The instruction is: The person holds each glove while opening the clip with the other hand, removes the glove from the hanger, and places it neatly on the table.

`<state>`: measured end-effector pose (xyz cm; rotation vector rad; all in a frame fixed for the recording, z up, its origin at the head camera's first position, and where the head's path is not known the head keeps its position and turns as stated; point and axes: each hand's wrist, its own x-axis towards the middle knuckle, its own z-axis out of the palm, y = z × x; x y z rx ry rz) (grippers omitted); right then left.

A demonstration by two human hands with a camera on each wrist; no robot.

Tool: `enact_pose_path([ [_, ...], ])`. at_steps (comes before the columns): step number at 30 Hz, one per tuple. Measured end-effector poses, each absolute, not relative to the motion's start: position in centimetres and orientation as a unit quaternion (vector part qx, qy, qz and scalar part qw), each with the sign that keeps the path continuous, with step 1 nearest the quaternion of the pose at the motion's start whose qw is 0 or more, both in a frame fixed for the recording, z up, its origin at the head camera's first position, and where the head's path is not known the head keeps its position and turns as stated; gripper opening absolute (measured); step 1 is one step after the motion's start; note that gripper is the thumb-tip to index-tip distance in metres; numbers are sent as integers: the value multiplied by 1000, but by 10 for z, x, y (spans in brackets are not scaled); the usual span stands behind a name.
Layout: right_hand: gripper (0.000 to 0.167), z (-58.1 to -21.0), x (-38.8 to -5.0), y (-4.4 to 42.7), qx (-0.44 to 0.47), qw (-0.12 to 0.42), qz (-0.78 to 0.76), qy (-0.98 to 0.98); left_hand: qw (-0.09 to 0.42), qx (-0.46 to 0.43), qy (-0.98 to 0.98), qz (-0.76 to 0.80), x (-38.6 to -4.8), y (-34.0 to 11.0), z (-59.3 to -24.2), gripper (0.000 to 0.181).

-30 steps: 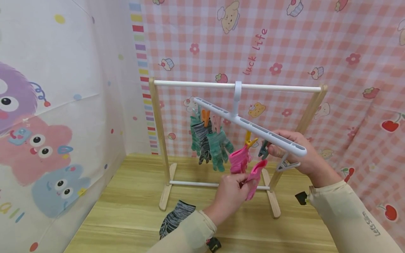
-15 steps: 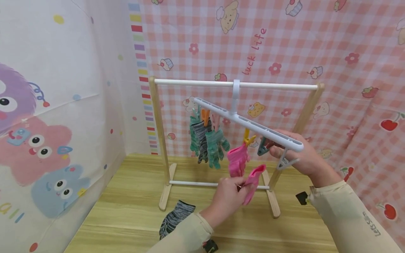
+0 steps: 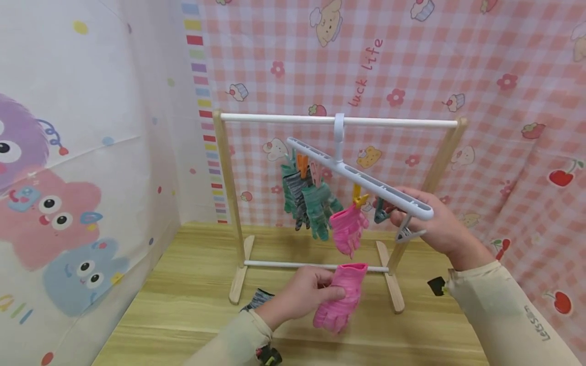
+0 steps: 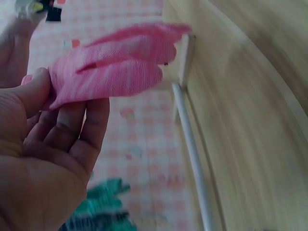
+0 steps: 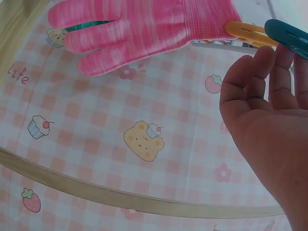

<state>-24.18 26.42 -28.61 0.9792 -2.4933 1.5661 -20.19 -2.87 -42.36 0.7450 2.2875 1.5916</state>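
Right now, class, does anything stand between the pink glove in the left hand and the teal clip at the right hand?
Nothing visible blocks the direct way up from the held pink glove to the teal clip. The other pink glove, on the yellow clip, hangs just left of that path.

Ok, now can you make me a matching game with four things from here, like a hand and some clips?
Things:
1. Left hand
2. Yellow clip
3. Pale hanger
4. Teal clip

Where or what:
A. Hooked over the white top bar
B. Holding the lower pink glove
C. Touched by the right hand
D. Clipped to the upper pink glove

Right pairs: 1-B, 2-D, 3-A, 4-C
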Motion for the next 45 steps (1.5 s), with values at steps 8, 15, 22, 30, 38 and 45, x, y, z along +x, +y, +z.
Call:
enact_pose_path([
  [8, 24, -287, -241, 265, 316, 21, 506, -802, 117, 224, 820, 514, -215, -88, -429, 24],
  [15, 21, -290, -240, 264, 298, 24, 503, -811, 158, 170, 802, 551, -220, -108, -436, 22],
  [22, 28, -290, -241, 263, 315, 23, 504, -803, 237, 148, 771, 572, -217, -113, -465, 21],
  [30, 26, -293, -237, 265, 264, 19, 494, -828, 331, 91, 690, 637, -212, -115, -493, 22],
  [38, 23, -296, -237, 263, 268, 23, 485, -832, 246, 117, 804, 529, -200, -109, -497, 20],
  [45, 25, -297, -239, 262, 289, 12, 500, -816, 177, 121, 876, 431, -198, -103, -495, 38],
])
